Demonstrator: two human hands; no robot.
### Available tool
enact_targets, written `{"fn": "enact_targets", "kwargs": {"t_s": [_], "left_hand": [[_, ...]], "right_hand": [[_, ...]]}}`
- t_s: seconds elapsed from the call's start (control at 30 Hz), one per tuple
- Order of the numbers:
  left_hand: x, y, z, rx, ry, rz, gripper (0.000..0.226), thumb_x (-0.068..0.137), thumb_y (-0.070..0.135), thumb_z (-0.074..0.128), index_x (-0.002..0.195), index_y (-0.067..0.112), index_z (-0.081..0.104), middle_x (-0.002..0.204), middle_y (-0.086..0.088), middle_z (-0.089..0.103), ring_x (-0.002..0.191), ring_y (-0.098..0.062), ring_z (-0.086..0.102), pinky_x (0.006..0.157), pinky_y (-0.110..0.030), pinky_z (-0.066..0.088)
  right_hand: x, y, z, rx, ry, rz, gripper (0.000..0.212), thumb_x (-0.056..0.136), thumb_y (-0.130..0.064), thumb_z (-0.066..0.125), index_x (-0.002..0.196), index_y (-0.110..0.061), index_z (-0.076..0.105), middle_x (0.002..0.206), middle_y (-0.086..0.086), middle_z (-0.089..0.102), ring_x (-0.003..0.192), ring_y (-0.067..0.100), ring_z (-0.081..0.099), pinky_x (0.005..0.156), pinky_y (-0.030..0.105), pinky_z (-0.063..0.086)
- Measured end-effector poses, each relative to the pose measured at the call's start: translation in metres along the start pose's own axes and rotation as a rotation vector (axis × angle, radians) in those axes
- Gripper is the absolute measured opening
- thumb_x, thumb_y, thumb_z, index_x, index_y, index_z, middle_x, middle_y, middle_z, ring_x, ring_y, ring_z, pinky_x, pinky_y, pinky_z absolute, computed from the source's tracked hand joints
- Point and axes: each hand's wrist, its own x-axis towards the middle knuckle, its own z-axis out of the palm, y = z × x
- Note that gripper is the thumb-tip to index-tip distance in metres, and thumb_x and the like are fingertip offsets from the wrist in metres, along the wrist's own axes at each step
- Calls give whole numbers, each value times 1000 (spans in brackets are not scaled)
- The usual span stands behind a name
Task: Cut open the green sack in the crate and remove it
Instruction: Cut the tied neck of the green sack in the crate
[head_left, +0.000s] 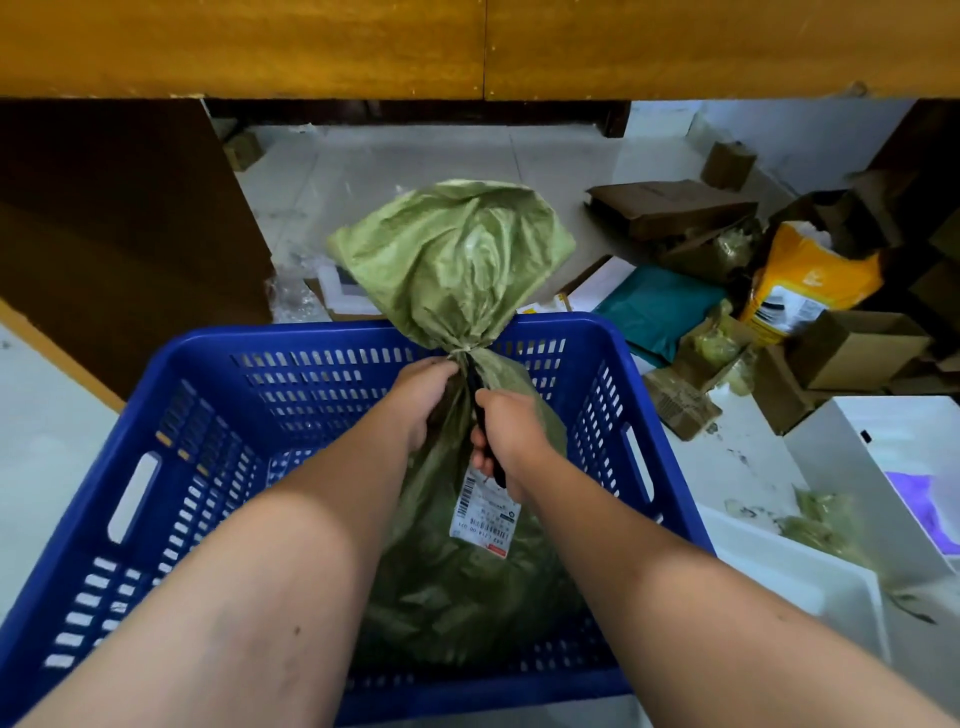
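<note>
A green woven sack (457, 260) stands in a blue slotted plastic crate (202, 415), its neck tied off and the loose top flaring above the far rim. A white barcode label (485, 514) hangs on its front. My left hand (423, 395) grips the neck just below the tie. My right hand (506, 431) is closed around a black-handled cutter (480, 415), whose tip points up at the tie. The blade itself is hidden between my hands.
Cardboard boxes (670, 205), a teal parcel (657, 306) and a yellow bag (810, 280) litter the floor beyond the crate at right. A white box (831, 577) with green scraps sits close to the crate's right side. A dark cabinet (119, 234) stands left, under a yellow counter.
</note>
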Motion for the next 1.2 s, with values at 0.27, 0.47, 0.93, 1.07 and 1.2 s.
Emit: {"fn": "enact_targets", "kwargs": {"t_s": [0.27, 0.47, 0.93, 1.07, 1.2], "left_hand": [[-5, -8, -2, 96, 22, 122, 20, 94, 15, 60, 77, 17, 70, 52, -2, 67, 44, -12, 64, 42, -15, 49], [-2, -13, 1, 88, 136, 182, 6, 88, 18, 69, 86, 22, 73, 78, -2, 71, 84, -24, 69, 90, -34, 55], [-8, -18, -2, 258, 222, 275, 11, 86, 18, 69, 80, 16, 78, 78, -10, 74, 76, -22, 68, 81, -39, 57], [-10, -21, -1, 362, 208, 326, 20, 86, 18, 63, 71, 13, 76, 65, -4, 66, 63, -17, 56, 62, -29, 45], [-7, -21, -5, 403, 174, 334, 29, 90, 20, 61, 64, 10, 68, 61, -4, 60, 64, -20, 54, 63, -30, 41]], "right_hand": [[-7, 0, -3, 68, -38, 89, 37, 99, -27, 36, 64, -17, 43, 46, -4, 36, 33, 10, 31, 32, 16, 22], [-4, 3, 1, -1, 21, 66, 32, 99, -24, 39, 68, -15, 45, 50, 0, 41, 29, 11, 34, 32, 17, 25], [-2, 1, 3, 101, 8, 87, 28, 101, -23, 39, 74, -18, 45, 53, -2, 37, 33, 9, 26, 31, 18, 20], [-1, 1, 4, 148, -48, 35, 10, 100, -20, 48, 93, -14, 49, 60, 0, 38, 36, 8, 28, 31, 18, 21], [4, 4, 9, -219, 90, -129, 20, 99, -22, 45, 87, -10, 54, 59, 3, 44, 50, 20, 45, 46, 28, 38]]}}
